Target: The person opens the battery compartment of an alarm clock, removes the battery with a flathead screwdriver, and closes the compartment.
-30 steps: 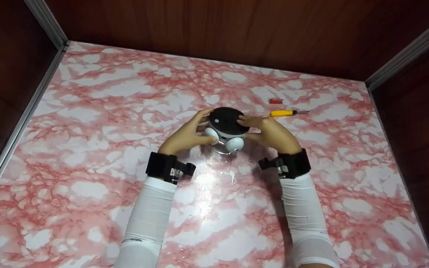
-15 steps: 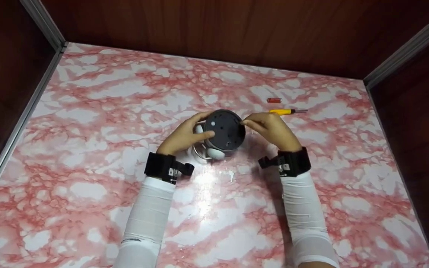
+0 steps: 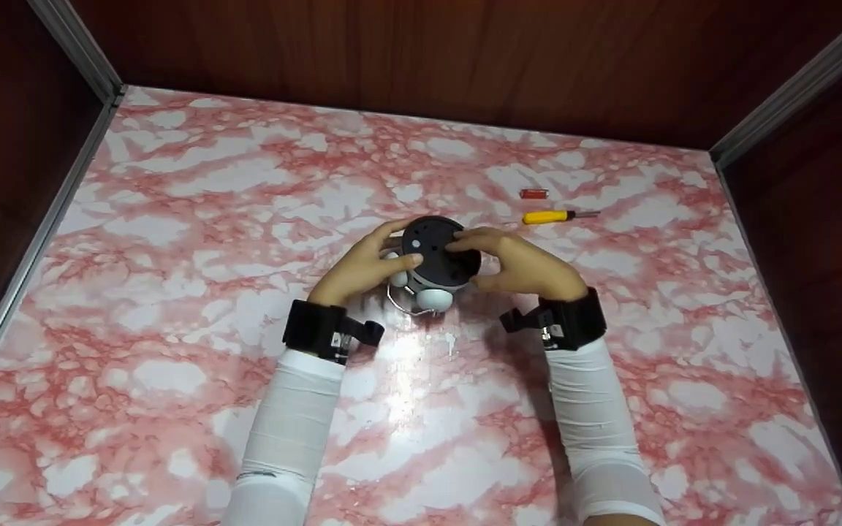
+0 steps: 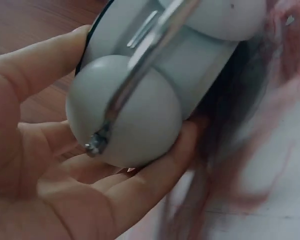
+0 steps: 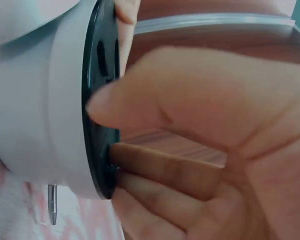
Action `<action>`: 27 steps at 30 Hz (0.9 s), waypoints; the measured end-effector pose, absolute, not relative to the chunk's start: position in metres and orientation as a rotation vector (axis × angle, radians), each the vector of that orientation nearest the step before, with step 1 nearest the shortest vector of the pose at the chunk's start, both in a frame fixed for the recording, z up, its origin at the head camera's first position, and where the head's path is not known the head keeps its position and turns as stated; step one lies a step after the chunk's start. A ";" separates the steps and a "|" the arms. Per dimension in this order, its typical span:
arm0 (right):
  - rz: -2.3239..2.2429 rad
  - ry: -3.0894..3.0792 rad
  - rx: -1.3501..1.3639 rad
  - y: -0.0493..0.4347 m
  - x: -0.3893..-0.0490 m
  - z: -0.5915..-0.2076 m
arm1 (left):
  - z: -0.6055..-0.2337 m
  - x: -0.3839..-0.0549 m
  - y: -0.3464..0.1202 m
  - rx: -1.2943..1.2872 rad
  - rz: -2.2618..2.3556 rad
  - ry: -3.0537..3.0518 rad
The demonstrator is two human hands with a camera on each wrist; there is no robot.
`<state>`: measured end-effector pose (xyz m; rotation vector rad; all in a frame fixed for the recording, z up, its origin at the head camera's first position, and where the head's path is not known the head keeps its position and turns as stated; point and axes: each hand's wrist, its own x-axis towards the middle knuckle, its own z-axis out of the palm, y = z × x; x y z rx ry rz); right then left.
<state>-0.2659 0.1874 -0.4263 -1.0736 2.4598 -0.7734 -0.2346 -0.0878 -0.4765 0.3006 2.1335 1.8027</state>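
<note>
A white twin-bell alarm clock (image 3: 435, 272) is held up off the table, its black back facing the head camera. My left hand (image 3: 355, 272) grips it from the left side, thumb over the rim of the back. In the left wrist view, fingers sit behind one round white bell (image 4: 122, 112), and a wire handle (image 4: 145, 57) crosses in front. My right hand (image 3: 527, 264) touches the black back with extended fingers; in the right wrist view its thumb (image 5: 107, 107) lies against the black back (image 5: 102, 160). A metal foot (image 5: 52, 204) sticks out of the casing. The clock's face is hidden.
Behind my right hand lie a yellow-handled screwdriver (image 3: 547, 217) and a small red battery (image 3: 534, 194). The pink-and-white marbled tabletop (image 3: 245, 183) is bounded by dark wood panels (image 3: 421, 58) with metal edging.
The clock was turned and shifted slightly left. My left thumb moved from a bell onto the back's rim. My right fingers left its edge and now rest across the back.
</note>
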 end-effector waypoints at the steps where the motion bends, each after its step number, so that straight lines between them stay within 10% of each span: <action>1: -0.749 2.457 -1.070 0.186 -0.265 -0.426 | -0.476 -0.235 -0.087 0.272 1.823 2.124; 11: -0.674 2.595 -1.093 0.169 -0.263 -0.439 | -0.471 -0.234 -0.078 -0.123 2.112 1.862; 27: -0.808 2.693 -1.115 0.172 -0.267 -0.443 | -0.468 -0.235 -0.084 0.094 2.034 1.923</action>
